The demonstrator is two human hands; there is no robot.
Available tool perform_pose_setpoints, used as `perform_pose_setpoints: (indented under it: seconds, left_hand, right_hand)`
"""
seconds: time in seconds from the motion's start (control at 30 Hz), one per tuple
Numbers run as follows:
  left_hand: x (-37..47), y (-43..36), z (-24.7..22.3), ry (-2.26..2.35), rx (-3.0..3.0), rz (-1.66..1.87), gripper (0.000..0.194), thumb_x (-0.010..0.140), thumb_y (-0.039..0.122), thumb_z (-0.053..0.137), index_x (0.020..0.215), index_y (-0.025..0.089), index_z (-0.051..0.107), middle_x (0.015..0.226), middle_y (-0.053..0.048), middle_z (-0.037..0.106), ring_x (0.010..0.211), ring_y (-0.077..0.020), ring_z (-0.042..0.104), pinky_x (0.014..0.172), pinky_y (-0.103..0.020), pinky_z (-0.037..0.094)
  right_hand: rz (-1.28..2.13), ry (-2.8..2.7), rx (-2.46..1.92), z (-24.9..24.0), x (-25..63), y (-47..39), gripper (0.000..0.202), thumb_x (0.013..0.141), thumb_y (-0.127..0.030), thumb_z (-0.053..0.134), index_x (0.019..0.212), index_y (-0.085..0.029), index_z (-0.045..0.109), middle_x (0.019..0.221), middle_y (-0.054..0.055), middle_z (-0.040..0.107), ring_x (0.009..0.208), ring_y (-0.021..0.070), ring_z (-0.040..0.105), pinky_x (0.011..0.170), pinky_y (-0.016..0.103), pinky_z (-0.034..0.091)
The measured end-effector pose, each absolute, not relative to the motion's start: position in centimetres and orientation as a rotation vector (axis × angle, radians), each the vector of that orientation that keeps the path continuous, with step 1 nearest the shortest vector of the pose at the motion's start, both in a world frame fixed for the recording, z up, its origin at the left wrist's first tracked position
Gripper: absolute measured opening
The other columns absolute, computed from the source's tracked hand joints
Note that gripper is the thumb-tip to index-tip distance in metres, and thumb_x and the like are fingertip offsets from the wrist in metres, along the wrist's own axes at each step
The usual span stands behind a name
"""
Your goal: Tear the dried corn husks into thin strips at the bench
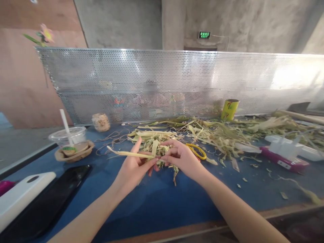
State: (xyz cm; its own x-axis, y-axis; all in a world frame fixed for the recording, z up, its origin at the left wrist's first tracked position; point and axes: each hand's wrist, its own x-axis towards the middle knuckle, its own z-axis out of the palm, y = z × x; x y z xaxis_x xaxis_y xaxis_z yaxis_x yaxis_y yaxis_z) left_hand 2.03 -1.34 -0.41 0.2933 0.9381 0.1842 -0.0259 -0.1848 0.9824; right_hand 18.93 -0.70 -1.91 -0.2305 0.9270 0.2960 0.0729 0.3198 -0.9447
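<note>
A pale yellow-green strip of dried husk or leaf (129,154) runs through the fingers of my left hand (135,165), its free end pointing left. My left thumb and fingers are pinched on it. Opposite, my right hand (181,158) pinches the strip's other part, where a short piece stands up between the two hands. The fingertips of both hands nearly meet. Just behind them lies a heap of shredded dry leaves (157,136). Yellow-handled scissors (198,152) rest by my right hand, their blades hidden.
A plastic cup (78,136) with a straw stands left, near a phone (68,189) and a white device (27,192). A twine roll (100,122) and yellow can (230,109) stand before the perforated metal panel (164,71). Right are more leaves (217,135) and a power strip (283,160).
</note>
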Motion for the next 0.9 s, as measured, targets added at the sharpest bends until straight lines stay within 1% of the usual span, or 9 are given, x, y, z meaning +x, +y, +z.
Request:
perform_pose_setpoints:
  seconds: [0.17, 0.23, 0.37, 0.43, 0.5, 0.57, 0.63, 0.77, 0.9]
  left_hand:
    - [1.3, -1.1, -0.1, 0.901, 1.428, 1.19, 0.105, 0.072, 0.018, 0.065, 0.138, 0.012, -0.016, 0.064, -0.002, 0.065, 0.046, -0.0095, 0.048, 0.043, -0.022, 0.036]
    - [1.3, -1.3, 0.0, 0.887, 1.402, 1.172, 0.106, 0.072, 0.017, 0.065, 0.138, 0.014, -0.018, 0.064, -0.002, 0.065, 0.046, -0.0093, 0.048, 0.044, -0.022, 0.035]
    - [1.5, -1.6, 0.1, 0.792, 1.45, 1.04, 0.1, 0.075, 0.016, 0.062, 0.138, 0.017, -0.016, 0.072, -0.003, 0.067, 0.053, -0.0094, 0.051, 0.053, -0.024, 0.042]
    - [1.5, -1.6, 0.1, 0.755, 1.495, 0.98, 0.101, 0.077, 0.016, 0.061, 0.136, 0.019, -0.022, 0.076, -0.004, 0.068, 0.053, -0.0089, 0.052, 0.055, -0.024, 0.044]
    - [1.4, -1.6, -0.1, 0.751, 1.498, 0.967, 0.108, 0.076, 0.014, 0.062, 0.131, 0.027, -0.031, 0.094, -0.008, 0.067, 0.051, -0.0077, 0.054, 0.054, -0.025, 0.046]
    - [1.3, -1.6, -0.4, 0.708, 1.476, 0.957, 0.114, 0.075, 0.013, 0.062, 0.123, 0.037, -0.039, 0.118, -0.012, 0.057, 0.055, -0.009, 0.059, 0.053, -0.027, 0.05]
    - [1.4, -1.7, -0.6, 0.617, 1.465, 0.927, 0.116, 0.076, 0.012, 0.062, 0.115, 0.044, -0.043, 0.132, -0.014, 0.044, 0.065, -0.0137, 0.064, 0.05, -0.028, 0.052]
    - [1.8, -1.7, -1.1, 0.531, 1.473, 0.875, 0.117, 0.075, 0.011, 0.061, 0.109, 0.049, -0.044, 0.143, -0.015, 0.026, 0.08, -0.0204, 0.066, 0.05, -0.028, 0.055]
    - [1.7, -1.7, -1.1, 0.51, 1.472, 0.865, 0.115, 0.076, 0.014, 0.061, 0.11, 0.049, -0.042, 0.148, -0.018, 0.011, 0.082, -0.0217, 0.067, 0.05, -0.026, 0.056]
  right_hand:
    - [1.024, -1.608, -1.016, -1.6, 19.8, -0.4, 0.023, 0.074, -0.023, 0.058, 0.096, -0.018, 0.053, 0.059, -0.004, 0.058, 0.059, 0.0109, 0.057, 0.063, 0.025, 0.044]
    - [1.021, -1.729, -1.071, -1.5, 20.0, -0.5, 0.023, 0.075, -0.024, 0.058, 0.097, -0.018, 0.055, 0.063, -0.003, 0.059, 0.062, 0.012, 0.057, 0.065, 0.026, 0.044]
    - [1.08, -1.999, -0.933, -1.4, 19.7, -1.1, 0.027, 0.076, -0.028, 0.059, 0.102, -0.019, 0.057, 0.081, 0.0, 0.058, 0.075, 0.0132, 0.054, 0.07, 0.026, 0.042]
    - [1.186, -2.012, -0.747, -1.4, 19.3, -1.3, 0.024, 0.078, -0.031, 0.057, 0.098, -0.019, 0.057, 0.08, 0.0, 0.055, 0.073, 0.0119, 0.052, 0.069, 0.024, 0.041]
    - [1.294, -1.983, -0.618, -1.4, 18.9, -1.4, 0.021, 0.081, -0.034, 0.052, 0.095, -0.018, 0.056, 0.077, -0.001, 0.054, 0.073, 0.0116, 0.051, 0.069, 0.023, 0.041]
    - [1.331, -1.927, -0.602, -1.6, 18.6, -1.3, 0.022, 0.083, -0.037, 0.05, 0.093, -0.018, 0.056, 0.076, 0.0, 0.055, 0.073, 0.0117, 0.052, 0.069, 0.024, 0.041]
    - [1.281, -1.849, -0.689, -1.8, 18.3, -1.2, 0.023, 0.081, -0.036, 0.053, 0.093, -0.017, 0.056, 0.078, 0.001, 0.056, 0.071, 0.0113, 0.052, 0.066, 0.023, 0.042]
    - [1.17, -1.719, -0.84, -2.2, 17.8, -1.1, 0.026, 0.073, -0.031, 0.063, 0.093, -0.016, 0.056, 0.072, 0.0, 0.057, 0.059, 0.0091, 0.051, 0.056, 0.022, 0.041]
    - [1.33, -1.692, -0.728, -2.3, 17.7, -1.2, 0.018, 0.072, -0.03, 0.063, 0.083, -0.015, 0.059, 0.058, -0.004, 0.052, 0.044, 0.0045, 0.042, 0.045, 0.019, 0.035]
